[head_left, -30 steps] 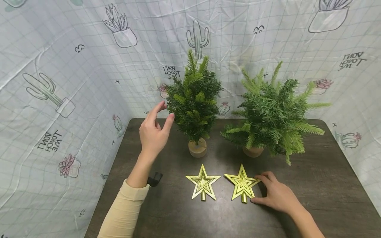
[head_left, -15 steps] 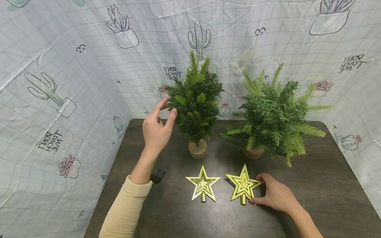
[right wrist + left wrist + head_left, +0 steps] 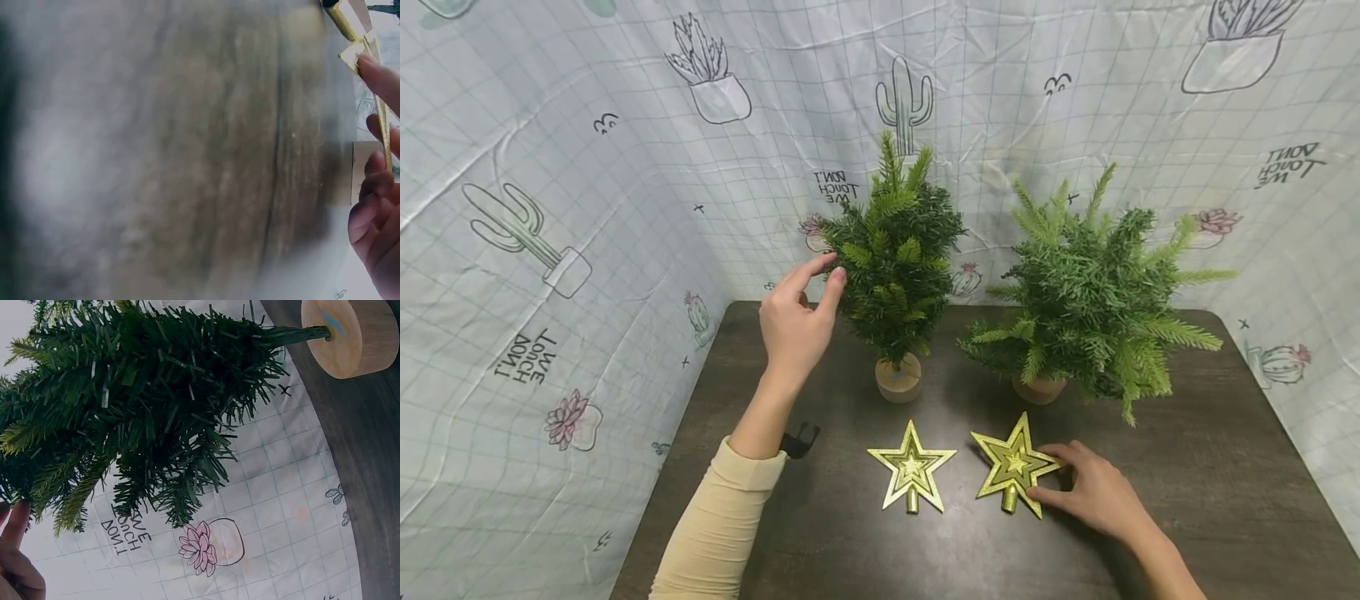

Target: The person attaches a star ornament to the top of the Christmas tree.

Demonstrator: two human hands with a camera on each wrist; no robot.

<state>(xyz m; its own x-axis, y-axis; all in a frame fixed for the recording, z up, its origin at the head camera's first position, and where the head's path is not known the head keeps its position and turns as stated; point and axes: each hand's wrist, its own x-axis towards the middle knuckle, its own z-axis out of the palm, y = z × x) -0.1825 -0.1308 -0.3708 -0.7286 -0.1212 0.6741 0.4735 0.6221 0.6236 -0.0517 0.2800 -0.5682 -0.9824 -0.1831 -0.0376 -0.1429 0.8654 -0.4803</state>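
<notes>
At the left side of the slim artificial Christmas tree [image 3: 906, 267], my left hand [image 3: 795, 325] has thumb and forefinger close together against the needles. In the left wrist view, its fingertips [image 3: 19, 515] meet the outer sprigs; I cannot tell whether they pinch one. My right hand [image 3: 1101, 492] pinches a gold star tree topper [image 3: 1015, 467] by its right-hand points, thumb in front and fingers behind. This star is tilted, its socket pointing down toward me. A second gold star topper [image 3: 912, 467] lies flat to its left.
A wider artificial tree [image 3: 1090, 308], its branches spread, stands on a wooden base behind the held star. The slim tree's round wooden base [image 3: 898, 379] rests on the dark tabletop [image 3: 842, 550]. Cactus-print fabric [image 3: 760, 150] encloses the table's back and sides.
The right hand has turned the star clockwise and tipped it up. My left hand has moved slightly right against the slim tree, thumb and forefinger drawing closer together.
</notes>
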